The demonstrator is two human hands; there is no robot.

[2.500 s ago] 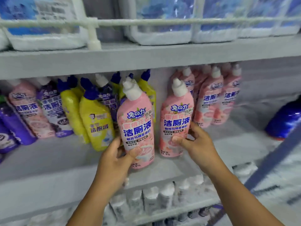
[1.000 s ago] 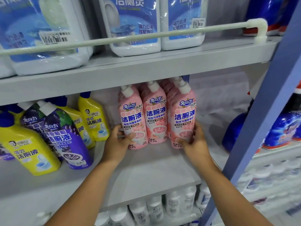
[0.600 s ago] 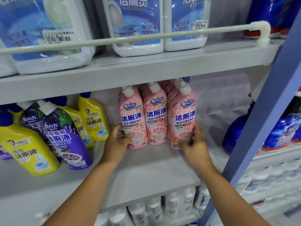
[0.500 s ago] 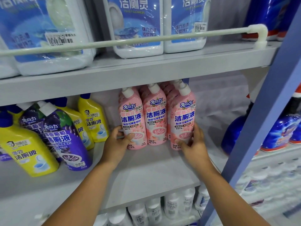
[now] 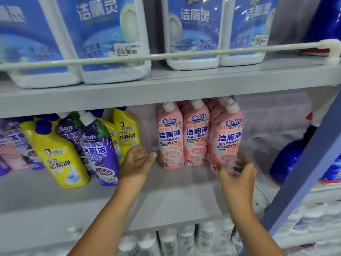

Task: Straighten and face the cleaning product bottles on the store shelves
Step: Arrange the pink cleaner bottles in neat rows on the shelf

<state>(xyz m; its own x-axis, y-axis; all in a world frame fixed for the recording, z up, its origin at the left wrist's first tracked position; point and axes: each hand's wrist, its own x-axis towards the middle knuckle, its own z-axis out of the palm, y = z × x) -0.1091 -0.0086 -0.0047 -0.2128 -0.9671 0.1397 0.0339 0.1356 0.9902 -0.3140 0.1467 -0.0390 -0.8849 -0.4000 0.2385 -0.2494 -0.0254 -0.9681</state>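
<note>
Pink bottles stand in a tight upright group on the middle shelf, labels to the front, and both hands sit just short of them holding nothing. The left hand has its grip apart, fingers loosely spread and thumb out, clear of the leftmost pink bottle, which lies at about two o'clock from it and just beside the thumb tip. The right hand is blurred by motion; its grip looks apart too, fingers spread, and I cannot tell whether any fingertip touches the rightmost pink bottle, which rises at about eleven o'clock from it. Every pink bottle's long axis runs straight up, cap at twelve o'clock, so this group looks finished. Outward to the left hand's nine and ten o'clock the picture differs: a purple bottle and a yellow bottle stand forward on the shelf and lean, their caps tipped toward eleven o'clock, with a second yellow bottle set further back behind them. The left hand is far nearer to these than the right, so I judge it the natural one to reach across, righting each bottle and pushing it back into line.
</note>
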